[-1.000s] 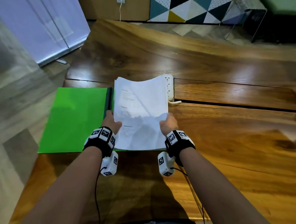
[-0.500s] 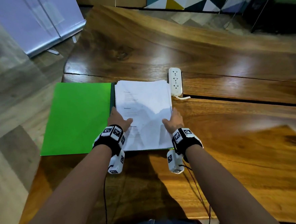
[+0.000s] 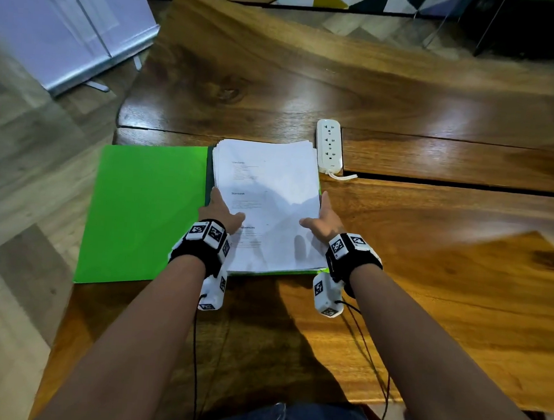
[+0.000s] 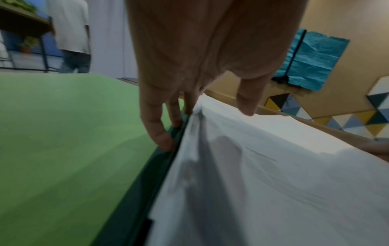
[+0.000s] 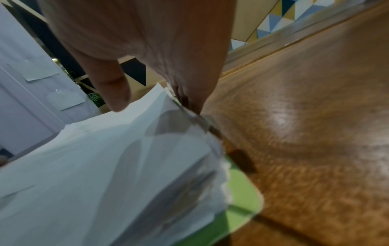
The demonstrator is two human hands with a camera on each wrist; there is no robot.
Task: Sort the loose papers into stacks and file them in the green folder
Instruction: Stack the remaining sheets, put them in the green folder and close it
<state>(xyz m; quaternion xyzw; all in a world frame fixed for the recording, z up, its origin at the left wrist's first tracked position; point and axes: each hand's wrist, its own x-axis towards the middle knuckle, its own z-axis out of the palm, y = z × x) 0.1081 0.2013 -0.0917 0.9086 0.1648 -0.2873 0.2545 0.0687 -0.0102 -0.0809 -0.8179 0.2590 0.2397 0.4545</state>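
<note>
The stack of papers (image 3: 266, 205) lies on the right half of the open green folder (image 3: 144, 210), on the wooden table (image 3: 430, 253). From the head view, the left hand (image 3: 220, 210) is at the stack's left edge and the right hand (image 3: 322, 221) is at its right edge. A white power strip (image 3: 330, 147) sits just behind the papers.

In the left wrist view, the left fingers (image 4: 156, 131) reach down by the folder's dark middle fold, straight and holding nothing.

In the right wrist view, the right fingers (image 5: 195, 98) press the side of the stack, thumb (image 5: 114, 89) over the top, not gripping.

I think the papers are being squared up. Next, the left cover needs to fold over them.
</note>
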